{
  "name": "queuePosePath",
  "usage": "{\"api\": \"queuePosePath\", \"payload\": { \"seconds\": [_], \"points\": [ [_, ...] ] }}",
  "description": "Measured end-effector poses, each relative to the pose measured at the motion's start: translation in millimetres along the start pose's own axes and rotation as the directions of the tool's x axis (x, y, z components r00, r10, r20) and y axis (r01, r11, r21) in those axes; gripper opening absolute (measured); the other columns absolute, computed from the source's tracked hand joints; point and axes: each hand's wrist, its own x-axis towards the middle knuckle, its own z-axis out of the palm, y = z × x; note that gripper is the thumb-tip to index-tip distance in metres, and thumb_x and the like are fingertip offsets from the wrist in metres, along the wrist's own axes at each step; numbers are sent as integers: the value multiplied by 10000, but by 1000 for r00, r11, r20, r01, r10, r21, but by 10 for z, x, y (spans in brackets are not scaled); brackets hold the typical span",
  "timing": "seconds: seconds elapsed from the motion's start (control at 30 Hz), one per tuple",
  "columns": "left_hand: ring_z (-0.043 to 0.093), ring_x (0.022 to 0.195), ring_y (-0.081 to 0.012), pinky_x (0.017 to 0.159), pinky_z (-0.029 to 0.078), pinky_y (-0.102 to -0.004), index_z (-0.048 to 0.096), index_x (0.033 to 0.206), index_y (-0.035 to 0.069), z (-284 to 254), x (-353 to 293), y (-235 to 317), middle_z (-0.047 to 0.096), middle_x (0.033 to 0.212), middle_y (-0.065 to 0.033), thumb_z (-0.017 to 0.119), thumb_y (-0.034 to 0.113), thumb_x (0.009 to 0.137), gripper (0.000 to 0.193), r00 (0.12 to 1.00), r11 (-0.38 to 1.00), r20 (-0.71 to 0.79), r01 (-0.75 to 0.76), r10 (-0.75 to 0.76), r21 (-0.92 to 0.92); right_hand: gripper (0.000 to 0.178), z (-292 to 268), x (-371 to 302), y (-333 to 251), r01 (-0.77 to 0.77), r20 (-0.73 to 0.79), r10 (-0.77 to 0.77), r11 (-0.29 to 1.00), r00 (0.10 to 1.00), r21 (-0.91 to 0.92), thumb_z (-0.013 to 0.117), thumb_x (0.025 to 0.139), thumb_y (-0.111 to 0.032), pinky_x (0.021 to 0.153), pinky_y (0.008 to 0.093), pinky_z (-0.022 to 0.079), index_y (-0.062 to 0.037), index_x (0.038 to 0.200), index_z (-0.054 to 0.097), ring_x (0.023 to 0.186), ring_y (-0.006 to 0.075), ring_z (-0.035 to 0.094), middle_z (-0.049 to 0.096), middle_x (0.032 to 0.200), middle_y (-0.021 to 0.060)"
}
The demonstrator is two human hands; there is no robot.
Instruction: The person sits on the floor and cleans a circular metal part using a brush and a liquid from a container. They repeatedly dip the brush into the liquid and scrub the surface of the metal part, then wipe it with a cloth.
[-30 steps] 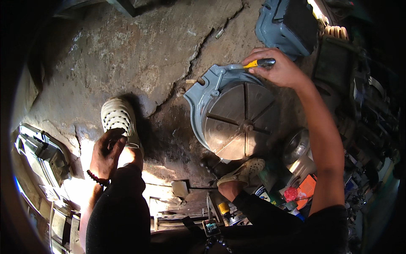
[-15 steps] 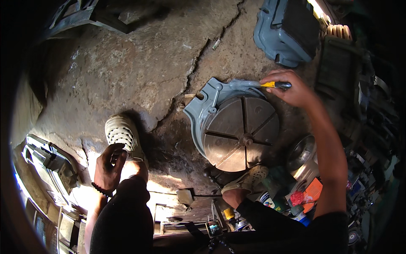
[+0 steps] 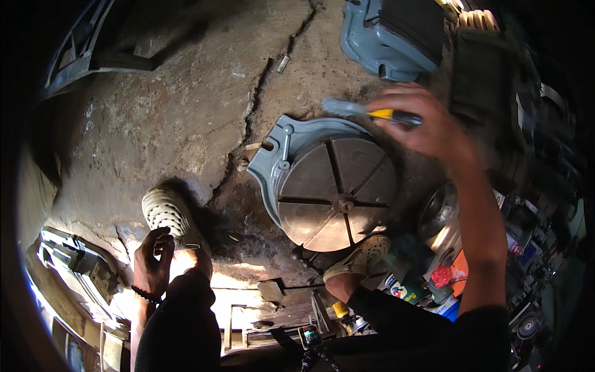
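Resting loosely curled beside the left leg [image 3: 180,316], the left grip [image 3: 153,260] looks empty. Rightward, on the floor [image 3: 167,111], sits a slotted metal disc [image 3: 310,175] in a grey-blue base [image 3: 264,168]; together they look heavy and rigid, the glossy coat likely slippery, so the bare disc edge seems the surer hold. Beyond the base's far edge, the right grip [image 3: 431,127] pinches a brush [image 3: 375,113], probably light and soft-bristled, best held there, by its stiff yellow-and-black handle.

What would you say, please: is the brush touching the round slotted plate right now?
No, the brush is apart from the round slotted plate, with the blue-grey base showing between them.
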Motion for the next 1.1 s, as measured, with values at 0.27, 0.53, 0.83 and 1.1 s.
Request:
{"api": "queuePosePath", "payload": {
  "seconds": [0.27,0.53,0.83,1.1],
  "points": [
    [676,906,-234,803,522,-338,577,1178,-39,17,-40,5,694,979,-174,560,118,932,292,999,998,16,33,-34,54,219,269,41,147,-18,116,28,996,993,-92,687,763,-90,920,408,446,-39,976,696,944,295,631,678,940,108],
    [688,874,-266,766,542,-361,594,1170,-34,123,-44,-64,694,982,-183,590,150,916,314,999,999,-10,-32,32,22,239,5,-423,28,-62,171,116,955,978,-291,709,718,-69,857,384,428,-32,952,678,879,290,602,642,887,104],
    [687,861,-259,777,538,-361,610,1132,-13,190,-5,-3,696,954,-167,592,151,915,273,997,997,10,-78,78,24,236,42,-391,-58,63,67,-52,983,996,-175,707,763,-78,842,387,435,-32,990,658,870,283,596,624,875,97],
    [688,868,-267,791,536,-366,617,1139,-12,171,18,62,703,955,-171,608,152,901,289,999,997,-4,-50,50,64,245,190,-352,55,40,206,16,963,979,-266,723,753,-85,940,393,448,-40,982,650,958,264,602,632,931,94]
  ]
}}
